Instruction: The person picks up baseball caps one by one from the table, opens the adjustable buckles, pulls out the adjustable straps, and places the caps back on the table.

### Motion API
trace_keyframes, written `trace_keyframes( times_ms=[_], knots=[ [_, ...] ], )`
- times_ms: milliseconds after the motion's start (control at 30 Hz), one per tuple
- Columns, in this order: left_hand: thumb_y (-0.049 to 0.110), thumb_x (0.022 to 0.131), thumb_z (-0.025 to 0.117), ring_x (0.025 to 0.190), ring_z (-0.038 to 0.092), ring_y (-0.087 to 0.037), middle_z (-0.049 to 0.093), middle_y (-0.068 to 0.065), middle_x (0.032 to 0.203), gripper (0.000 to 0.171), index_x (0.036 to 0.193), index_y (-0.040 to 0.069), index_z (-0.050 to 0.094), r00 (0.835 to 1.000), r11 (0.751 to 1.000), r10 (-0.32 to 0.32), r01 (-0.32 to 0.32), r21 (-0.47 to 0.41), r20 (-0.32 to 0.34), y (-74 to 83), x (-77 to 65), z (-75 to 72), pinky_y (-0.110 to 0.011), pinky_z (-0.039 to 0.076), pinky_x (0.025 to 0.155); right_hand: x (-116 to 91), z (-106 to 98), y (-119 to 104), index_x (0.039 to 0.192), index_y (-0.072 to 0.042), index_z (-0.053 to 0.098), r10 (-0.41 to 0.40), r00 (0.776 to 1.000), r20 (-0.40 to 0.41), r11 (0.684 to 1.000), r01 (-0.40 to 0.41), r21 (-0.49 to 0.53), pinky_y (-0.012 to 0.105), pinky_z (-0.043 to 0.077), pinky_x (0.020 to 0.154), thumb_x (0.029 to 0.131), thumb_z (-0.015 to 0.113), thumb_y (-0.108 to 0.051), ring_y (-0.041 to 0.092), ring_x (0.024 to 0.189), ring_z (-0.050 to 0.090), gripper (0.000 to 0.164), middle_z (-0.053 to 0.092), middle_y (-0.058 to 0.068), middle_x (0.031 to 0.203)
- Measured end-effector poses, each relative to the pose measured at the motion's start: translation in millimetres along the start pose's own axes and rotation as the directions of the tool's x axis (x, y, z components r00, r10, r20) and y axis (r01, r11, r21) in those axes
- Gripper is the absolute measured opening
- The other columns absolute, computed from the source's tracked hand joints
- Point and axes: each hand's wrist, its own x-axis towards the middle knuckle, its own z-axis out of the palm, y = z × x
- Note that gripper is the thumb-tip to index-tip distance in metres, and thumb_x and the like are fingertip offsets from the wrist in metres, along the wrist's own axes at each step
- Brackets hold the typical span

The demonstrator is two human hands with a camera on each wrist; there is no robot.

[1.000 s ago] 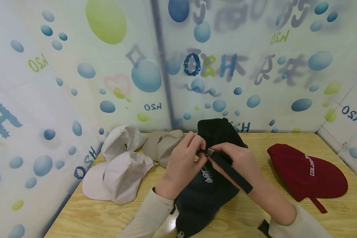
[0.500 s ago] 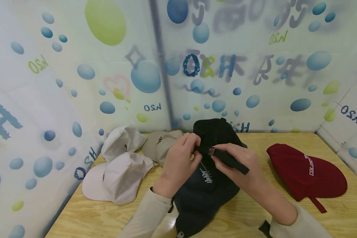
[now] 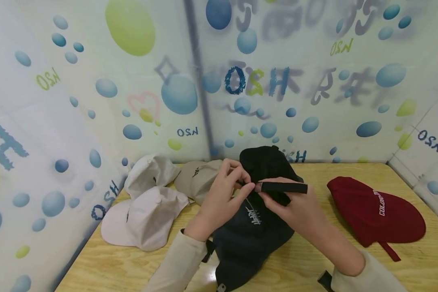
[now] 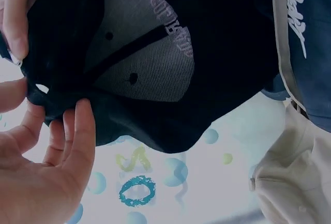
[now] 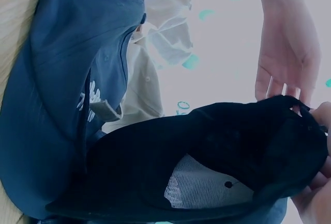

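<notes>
A black baseball cap (image 3: 263, 160) is held up off the table, its back strap and metal buckle between both hands. My left hand (image 3: 224, 196) pinches the strap at the buckle's left side; in the left wrist view its fingers (image 4: 83, 131) lie along the cap's edge. With thumb and fingers, my right hand (image 3: 299, 205) grips the buckle end. The loose strap end (image 3: 286, 187) points level to the right across that hand. The cap's mesh lining (image 4: 145, 69) shows in the left wrist view. Below the hands lies a navy cap (image 3: 255, 239) with white lettering.
To the left on the wooden table (image 3: 106, 267) sit a white cap (image 3: 151, 172), a pale pink cap (image 3: 149, 221) and a beige cap (image 3: 193, 180). A dark red cap (image 3: 372, 211) lies at the right, its strap hanging forward. A printed curtain (image 3: 299, 101) closes off the back.
The loose strap end has swung up from slanting down-right to level. My left fingertips have shifted right, nearer the buckle. The other caps have stayed put.
</notes>
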Motion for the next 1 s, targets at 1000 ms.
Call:
trace_keyframes(
  times_ms=[1000],
  knots=[
    [0.025,0.092,0.070,0.119,0.052,-0.026,0.047,-0.011,0.132,0.010,0.090,0.019,0.063,0.995,0.954,0.099,-0.087,0.287,-0.028,-5.0,-6.4,-10.3,-0.040,0.051,0.096,-6,-5,0,0.104,-0.009,0.074,0.091,0.994,0.068,0.994,-0.086,-0.071,0.011,0.049,0.059,0.067,0.085,0.008,0.005,0.061,0.062,0.042,0.077,0.005,0.096]
  ],
)
